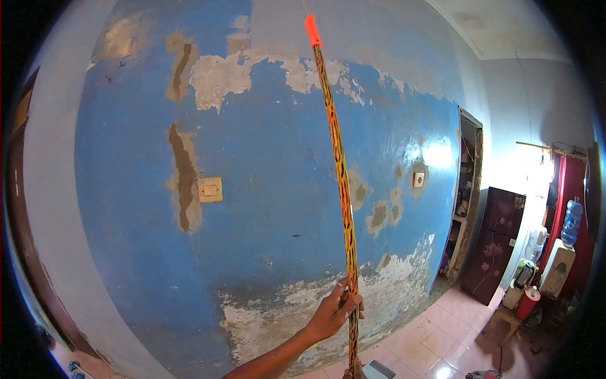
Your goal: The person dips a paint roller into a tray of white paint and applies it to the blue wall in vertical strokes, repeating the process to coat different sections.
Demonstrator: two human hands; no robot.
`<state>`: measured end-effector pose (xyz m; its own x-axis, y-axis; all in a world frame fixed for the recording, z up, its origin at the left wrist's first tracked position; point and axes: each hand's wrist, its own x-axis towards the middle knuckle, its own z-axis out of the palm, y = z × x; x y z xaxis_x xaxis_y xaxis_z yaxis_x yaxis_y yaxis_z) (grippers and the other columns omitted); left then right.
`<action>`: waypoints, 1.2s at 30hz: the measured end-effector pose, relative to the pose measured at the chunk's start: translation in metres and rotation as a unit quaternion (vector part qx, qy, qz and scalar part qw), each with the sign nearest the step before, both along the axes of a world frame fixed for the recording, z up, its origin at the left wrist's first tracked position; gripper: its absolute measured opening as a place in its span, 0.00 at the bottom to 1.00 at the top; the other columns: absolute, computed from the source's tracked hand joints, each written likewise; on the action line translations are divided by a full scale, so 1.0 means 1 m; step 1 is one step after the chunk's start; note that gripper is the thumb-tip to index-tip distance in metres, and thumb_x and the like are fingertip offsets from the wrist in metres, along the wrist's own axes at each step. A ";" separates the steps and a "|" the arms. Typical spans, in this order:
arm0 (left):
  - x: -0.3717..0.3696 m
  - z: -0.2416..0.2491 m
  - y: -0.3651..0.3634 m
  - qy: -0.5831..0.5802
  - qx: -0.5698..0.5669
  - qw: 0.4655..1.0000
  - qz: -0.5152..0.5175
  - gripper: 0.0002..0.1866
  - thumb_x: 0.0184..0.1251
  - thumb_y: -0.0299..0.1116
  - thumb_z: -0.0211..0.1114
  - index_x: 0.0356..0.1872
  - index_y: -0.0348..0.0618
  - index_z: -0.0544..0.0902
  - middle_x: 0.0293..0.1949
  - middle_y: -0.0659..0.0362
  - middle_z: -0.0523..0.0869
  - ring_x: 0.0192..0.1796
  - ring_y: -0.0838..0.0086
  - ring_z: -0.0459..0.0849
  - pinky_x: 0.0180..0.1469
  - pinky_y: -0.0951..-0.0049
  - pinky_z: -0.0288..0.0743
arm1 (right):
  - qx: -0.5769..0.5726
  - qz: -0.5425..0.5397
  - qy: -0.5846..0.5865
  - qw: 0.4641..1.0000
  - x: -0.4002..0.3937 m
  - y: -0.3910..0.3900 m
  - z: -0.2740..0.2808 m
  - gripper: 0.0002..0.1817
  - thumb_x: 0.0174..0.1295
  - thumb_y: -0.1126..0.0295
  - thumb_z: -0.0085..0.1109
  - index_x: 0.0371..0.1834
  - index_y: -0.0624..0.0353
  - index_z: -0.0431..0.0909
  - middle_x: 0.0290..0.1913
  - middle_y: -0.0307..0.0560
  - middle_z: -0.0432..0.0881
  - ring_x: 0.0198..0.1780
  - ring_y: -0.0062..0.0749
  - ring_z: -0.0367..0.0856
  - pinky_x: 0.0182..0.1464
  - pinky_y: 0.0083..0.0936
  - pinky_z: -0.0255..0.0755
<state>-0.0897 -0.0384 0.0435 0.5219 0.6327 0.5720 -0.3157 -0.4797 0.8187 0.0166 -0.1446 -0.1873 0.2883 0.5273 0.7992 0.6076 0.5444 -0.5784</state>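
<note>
Partly cut off at the near edge, the person's right hand [359,370] lies against the foot of a long, slim pole patterned in yellow, orange and black [345,202]; too little shows to tell how firmly it closes. Farther up, the left hand [341,307] is wrapped about the same pole, thumb and fingers clamped together on the shaft. Just right of the foot sits a grey, flat-sided object [380,369], only partly in view. The pole stands nearly upright, leaning slightly left, its bright red-orange cap [313,33] uppermost—whether the cap touches anything cannot be told.

Step in hand, as judged: steadying the raised pole with both hands. Any shift of the cap would call for a firm upper grip and guidance from below.

Beyond stands a blue-painted wall [271,158] with flaking patches, a square cream switch plate [211,189] at left and a small pale socket [418,179] at right. Pink floor tiles [420,341] lead to the far right—a dark maroon, flower-printed refrigerator [495,246] beside an open doorway [466,189].
</note>
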 end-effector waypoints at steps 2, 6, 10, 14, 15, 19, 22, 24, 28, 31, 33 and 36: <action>0.002 0.002 0.002 0.005 -0.006 1.000 -0.007 0.26 0.77 0.34 0.49 0.69 0.37 0.51 0.35 0.56 0.78 0.38 0.73 0.79 0.42 0.69 0.80 | 0.005 0.008 0.003 1.000 0.002 0.000 0.003 0.21 0.67 0.72 0.50 0.64 0.64 0.69 0.33 0.60 0.81 0.27 0.47 0.80 0.28 0.37 0.72; 0.004 0.006 0.011 0.003 0.001 1.000 0.008 0.29 0.77 0.35 0.49 0.71 0.36 0.50 0.35 0.56 0.78 0.38 0.74 0.79 0.42 0.69 0.79 | 0.022 -0.024 -0.037 0.999 0.004 0.004 0.015 0.22 0.68 0.72 0.50 0.65 0.63 0.68 0.34 0.59 0.82 0.27 0.46 0.80 0.27 0.36 0.72; 0.000 0.010 0.018 0.034 0.052 0.997 0.052 0.31 0.77 0.36 0.50 0.73 0.40 0.47 0.38 0.55 0.78 0.39 0.73 0.80 0.40 0.70 0.77 | 0.017 -0.014 -0.017 1.000 0.001 0.013 0.066 0.23 0.68 0.71 0.50 0.66 0.62 0.67 0.34 0.60 0.82 0.26 0.47 0.79 0.28 0.37 0.71; -0.015 0.004 0.010 0.066 -0.013 0.997 0.035 0.33 0.77 0.42 0.49 0.74 0.44 0.46 0.45 0.52 0.80 0.42 0.71 0.83 0.39 0.72 0.76 | -0.035 -0.024 -0.014 0.999 0.012 0.029 0.126 0.22 0.69 0.71 0.50 0.66 0.61 0.67 0.40 0.64 0.81 0.32 0.51 0.81 0.33 0.37 0.73; -0.019 -0.001 0.011 0.064 -0.012 0.997 0.034 0.33 0.77 0.42 0.49 0.74 0.44 0.46 0.45 0.52 0.80 0.42 0.71 0.83 0.39 0.72 0.76 | -0.042 -0.031 -0.028 0.998 0.013 0.031 0.148 0.24 0.70 0.71 0.47 0.69 0.62 0.62 0.37 0.58 0.81 0.27 0.39 0.75 0.28 0.32 0.69; -0.043 -0.035 0.024 0.045 -0.058 0.996 0.039 0.39 0.74 0.51 0.50 0.75 0.43 0.44 0.49 0.48 0.80 0.42 0.66 0.85 0.40 0.68 0.77 | 0.016 -0.035 -0.053 0.998 0.019 0.053 0.215 0.26 0.72 0.71 0.44 0.73 0.59 0.58 0.18 0.42 0.68 0.17 0.19 0.63 0.18 0.27 0.58; -0.066 -0.058 0.027 0.056 -0.080 0.994 0.052 0.41 0.73 0.53 0.51 0.75 0.43 0.43 0.49 0.47 0.80 0.42 0.65 0.85 0.40 0.66 0.78 | 0.037 -0.040 -0.069 0.996 0.024 0.066 0.256 0.26 0.72 0.71 0.43 0.73 0.59 0.57 0.18 0.41 0.69 0.17 0.19 0.63 0.18 0.26 0.57; -0.082 -0.073 0.027 0.057 -0.112 0.990 0.059 0.43 0.72 0.56 0.52 0.75 0.44 0.41 0.50 0.46 0.79 0.42 0.64 0.85 0.40 0.64 0.79 | 0.049 -0.054 -0.074 0.995 0.023 0.069 0.288 0.26 0.72 0.71 0.43 0.74 0.57 0.56 0.18 0.41 0.69 0.16 0.18 0.62 0.18 0.25 0.57; -0.114 -0.100 0.021 0.047 -0.143 0.985 0.089 0.40 0.74 0.51 0.52 0.75 0.43 0.42 0.50 0.47 0.79 0.39 0.67 0.85 0.37 0.69 0.78 | -0.018 -0.035 -0.039 0.998 0.022 0.063 0.355 0.27 0.73 0.65 0.42 0.74 0.52 0.56 0.67 0.55 0.70 0.39 0.28 0.80 0.43 0.28 0.74; -0.137 -0.119 0.020 0.054 -0.204 0.972 0.100 0.43 0.73 0.53 0.53 0.75 0.42 0.40 0.50 0.46 0.79 0.38 0.67 0.85 0.36 0.69 0.78 | 0.126 -0.082 -0.125 0.981 0.032 0.084 0.395 0.28 0.72 0.70 0.43 0.75 0.48 0.54 0.28 0.45 0.80 0.18 0.18 0.65 0.20 0.25 0.62; -0.152 -0.135 0.021 0.049 -0.241 0.963 0.113 0.44 0.72 0.53 0.54 0.74 0.41 0.39 0.50 0.45 0.78 0.37 0.66 0.85 0.36 0.68 0.78 | 0.243 -0.150 -0.186 0.940 0.051 0.117 0.428 0.28 0.72 0.69 0.43 0.75 0.47 0.55 0.38 0.48 0.82 0.22 0.20 0.69 0.25 0.26 0.67; -0.172 -0.149 0.015 0.039 -0.272 0.950 0.149 0.44 0.72 0.54 0.53 0.74 0.41 0.38 0.50 0.45 0.78 0.37 0.65 0.85 0.35 0.67 0.78 | 0.271 -0.163 -0.192 0.929 0.048 0.117 0.478 0.28 0.71 0.68 0.45 0.74 0.43 0.57 0.54 0.52 0.80 0.28 0.24 0.75 0.35 0.31 0.73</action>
<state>-0.2620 -0.0231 -0.1059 0.3006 0.9500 0.0849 -0.1606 -0.0373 0.9863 0.0646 -0.0275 0.2904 0.0017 -0.0473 0.9989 0.8960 0.4437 0.0195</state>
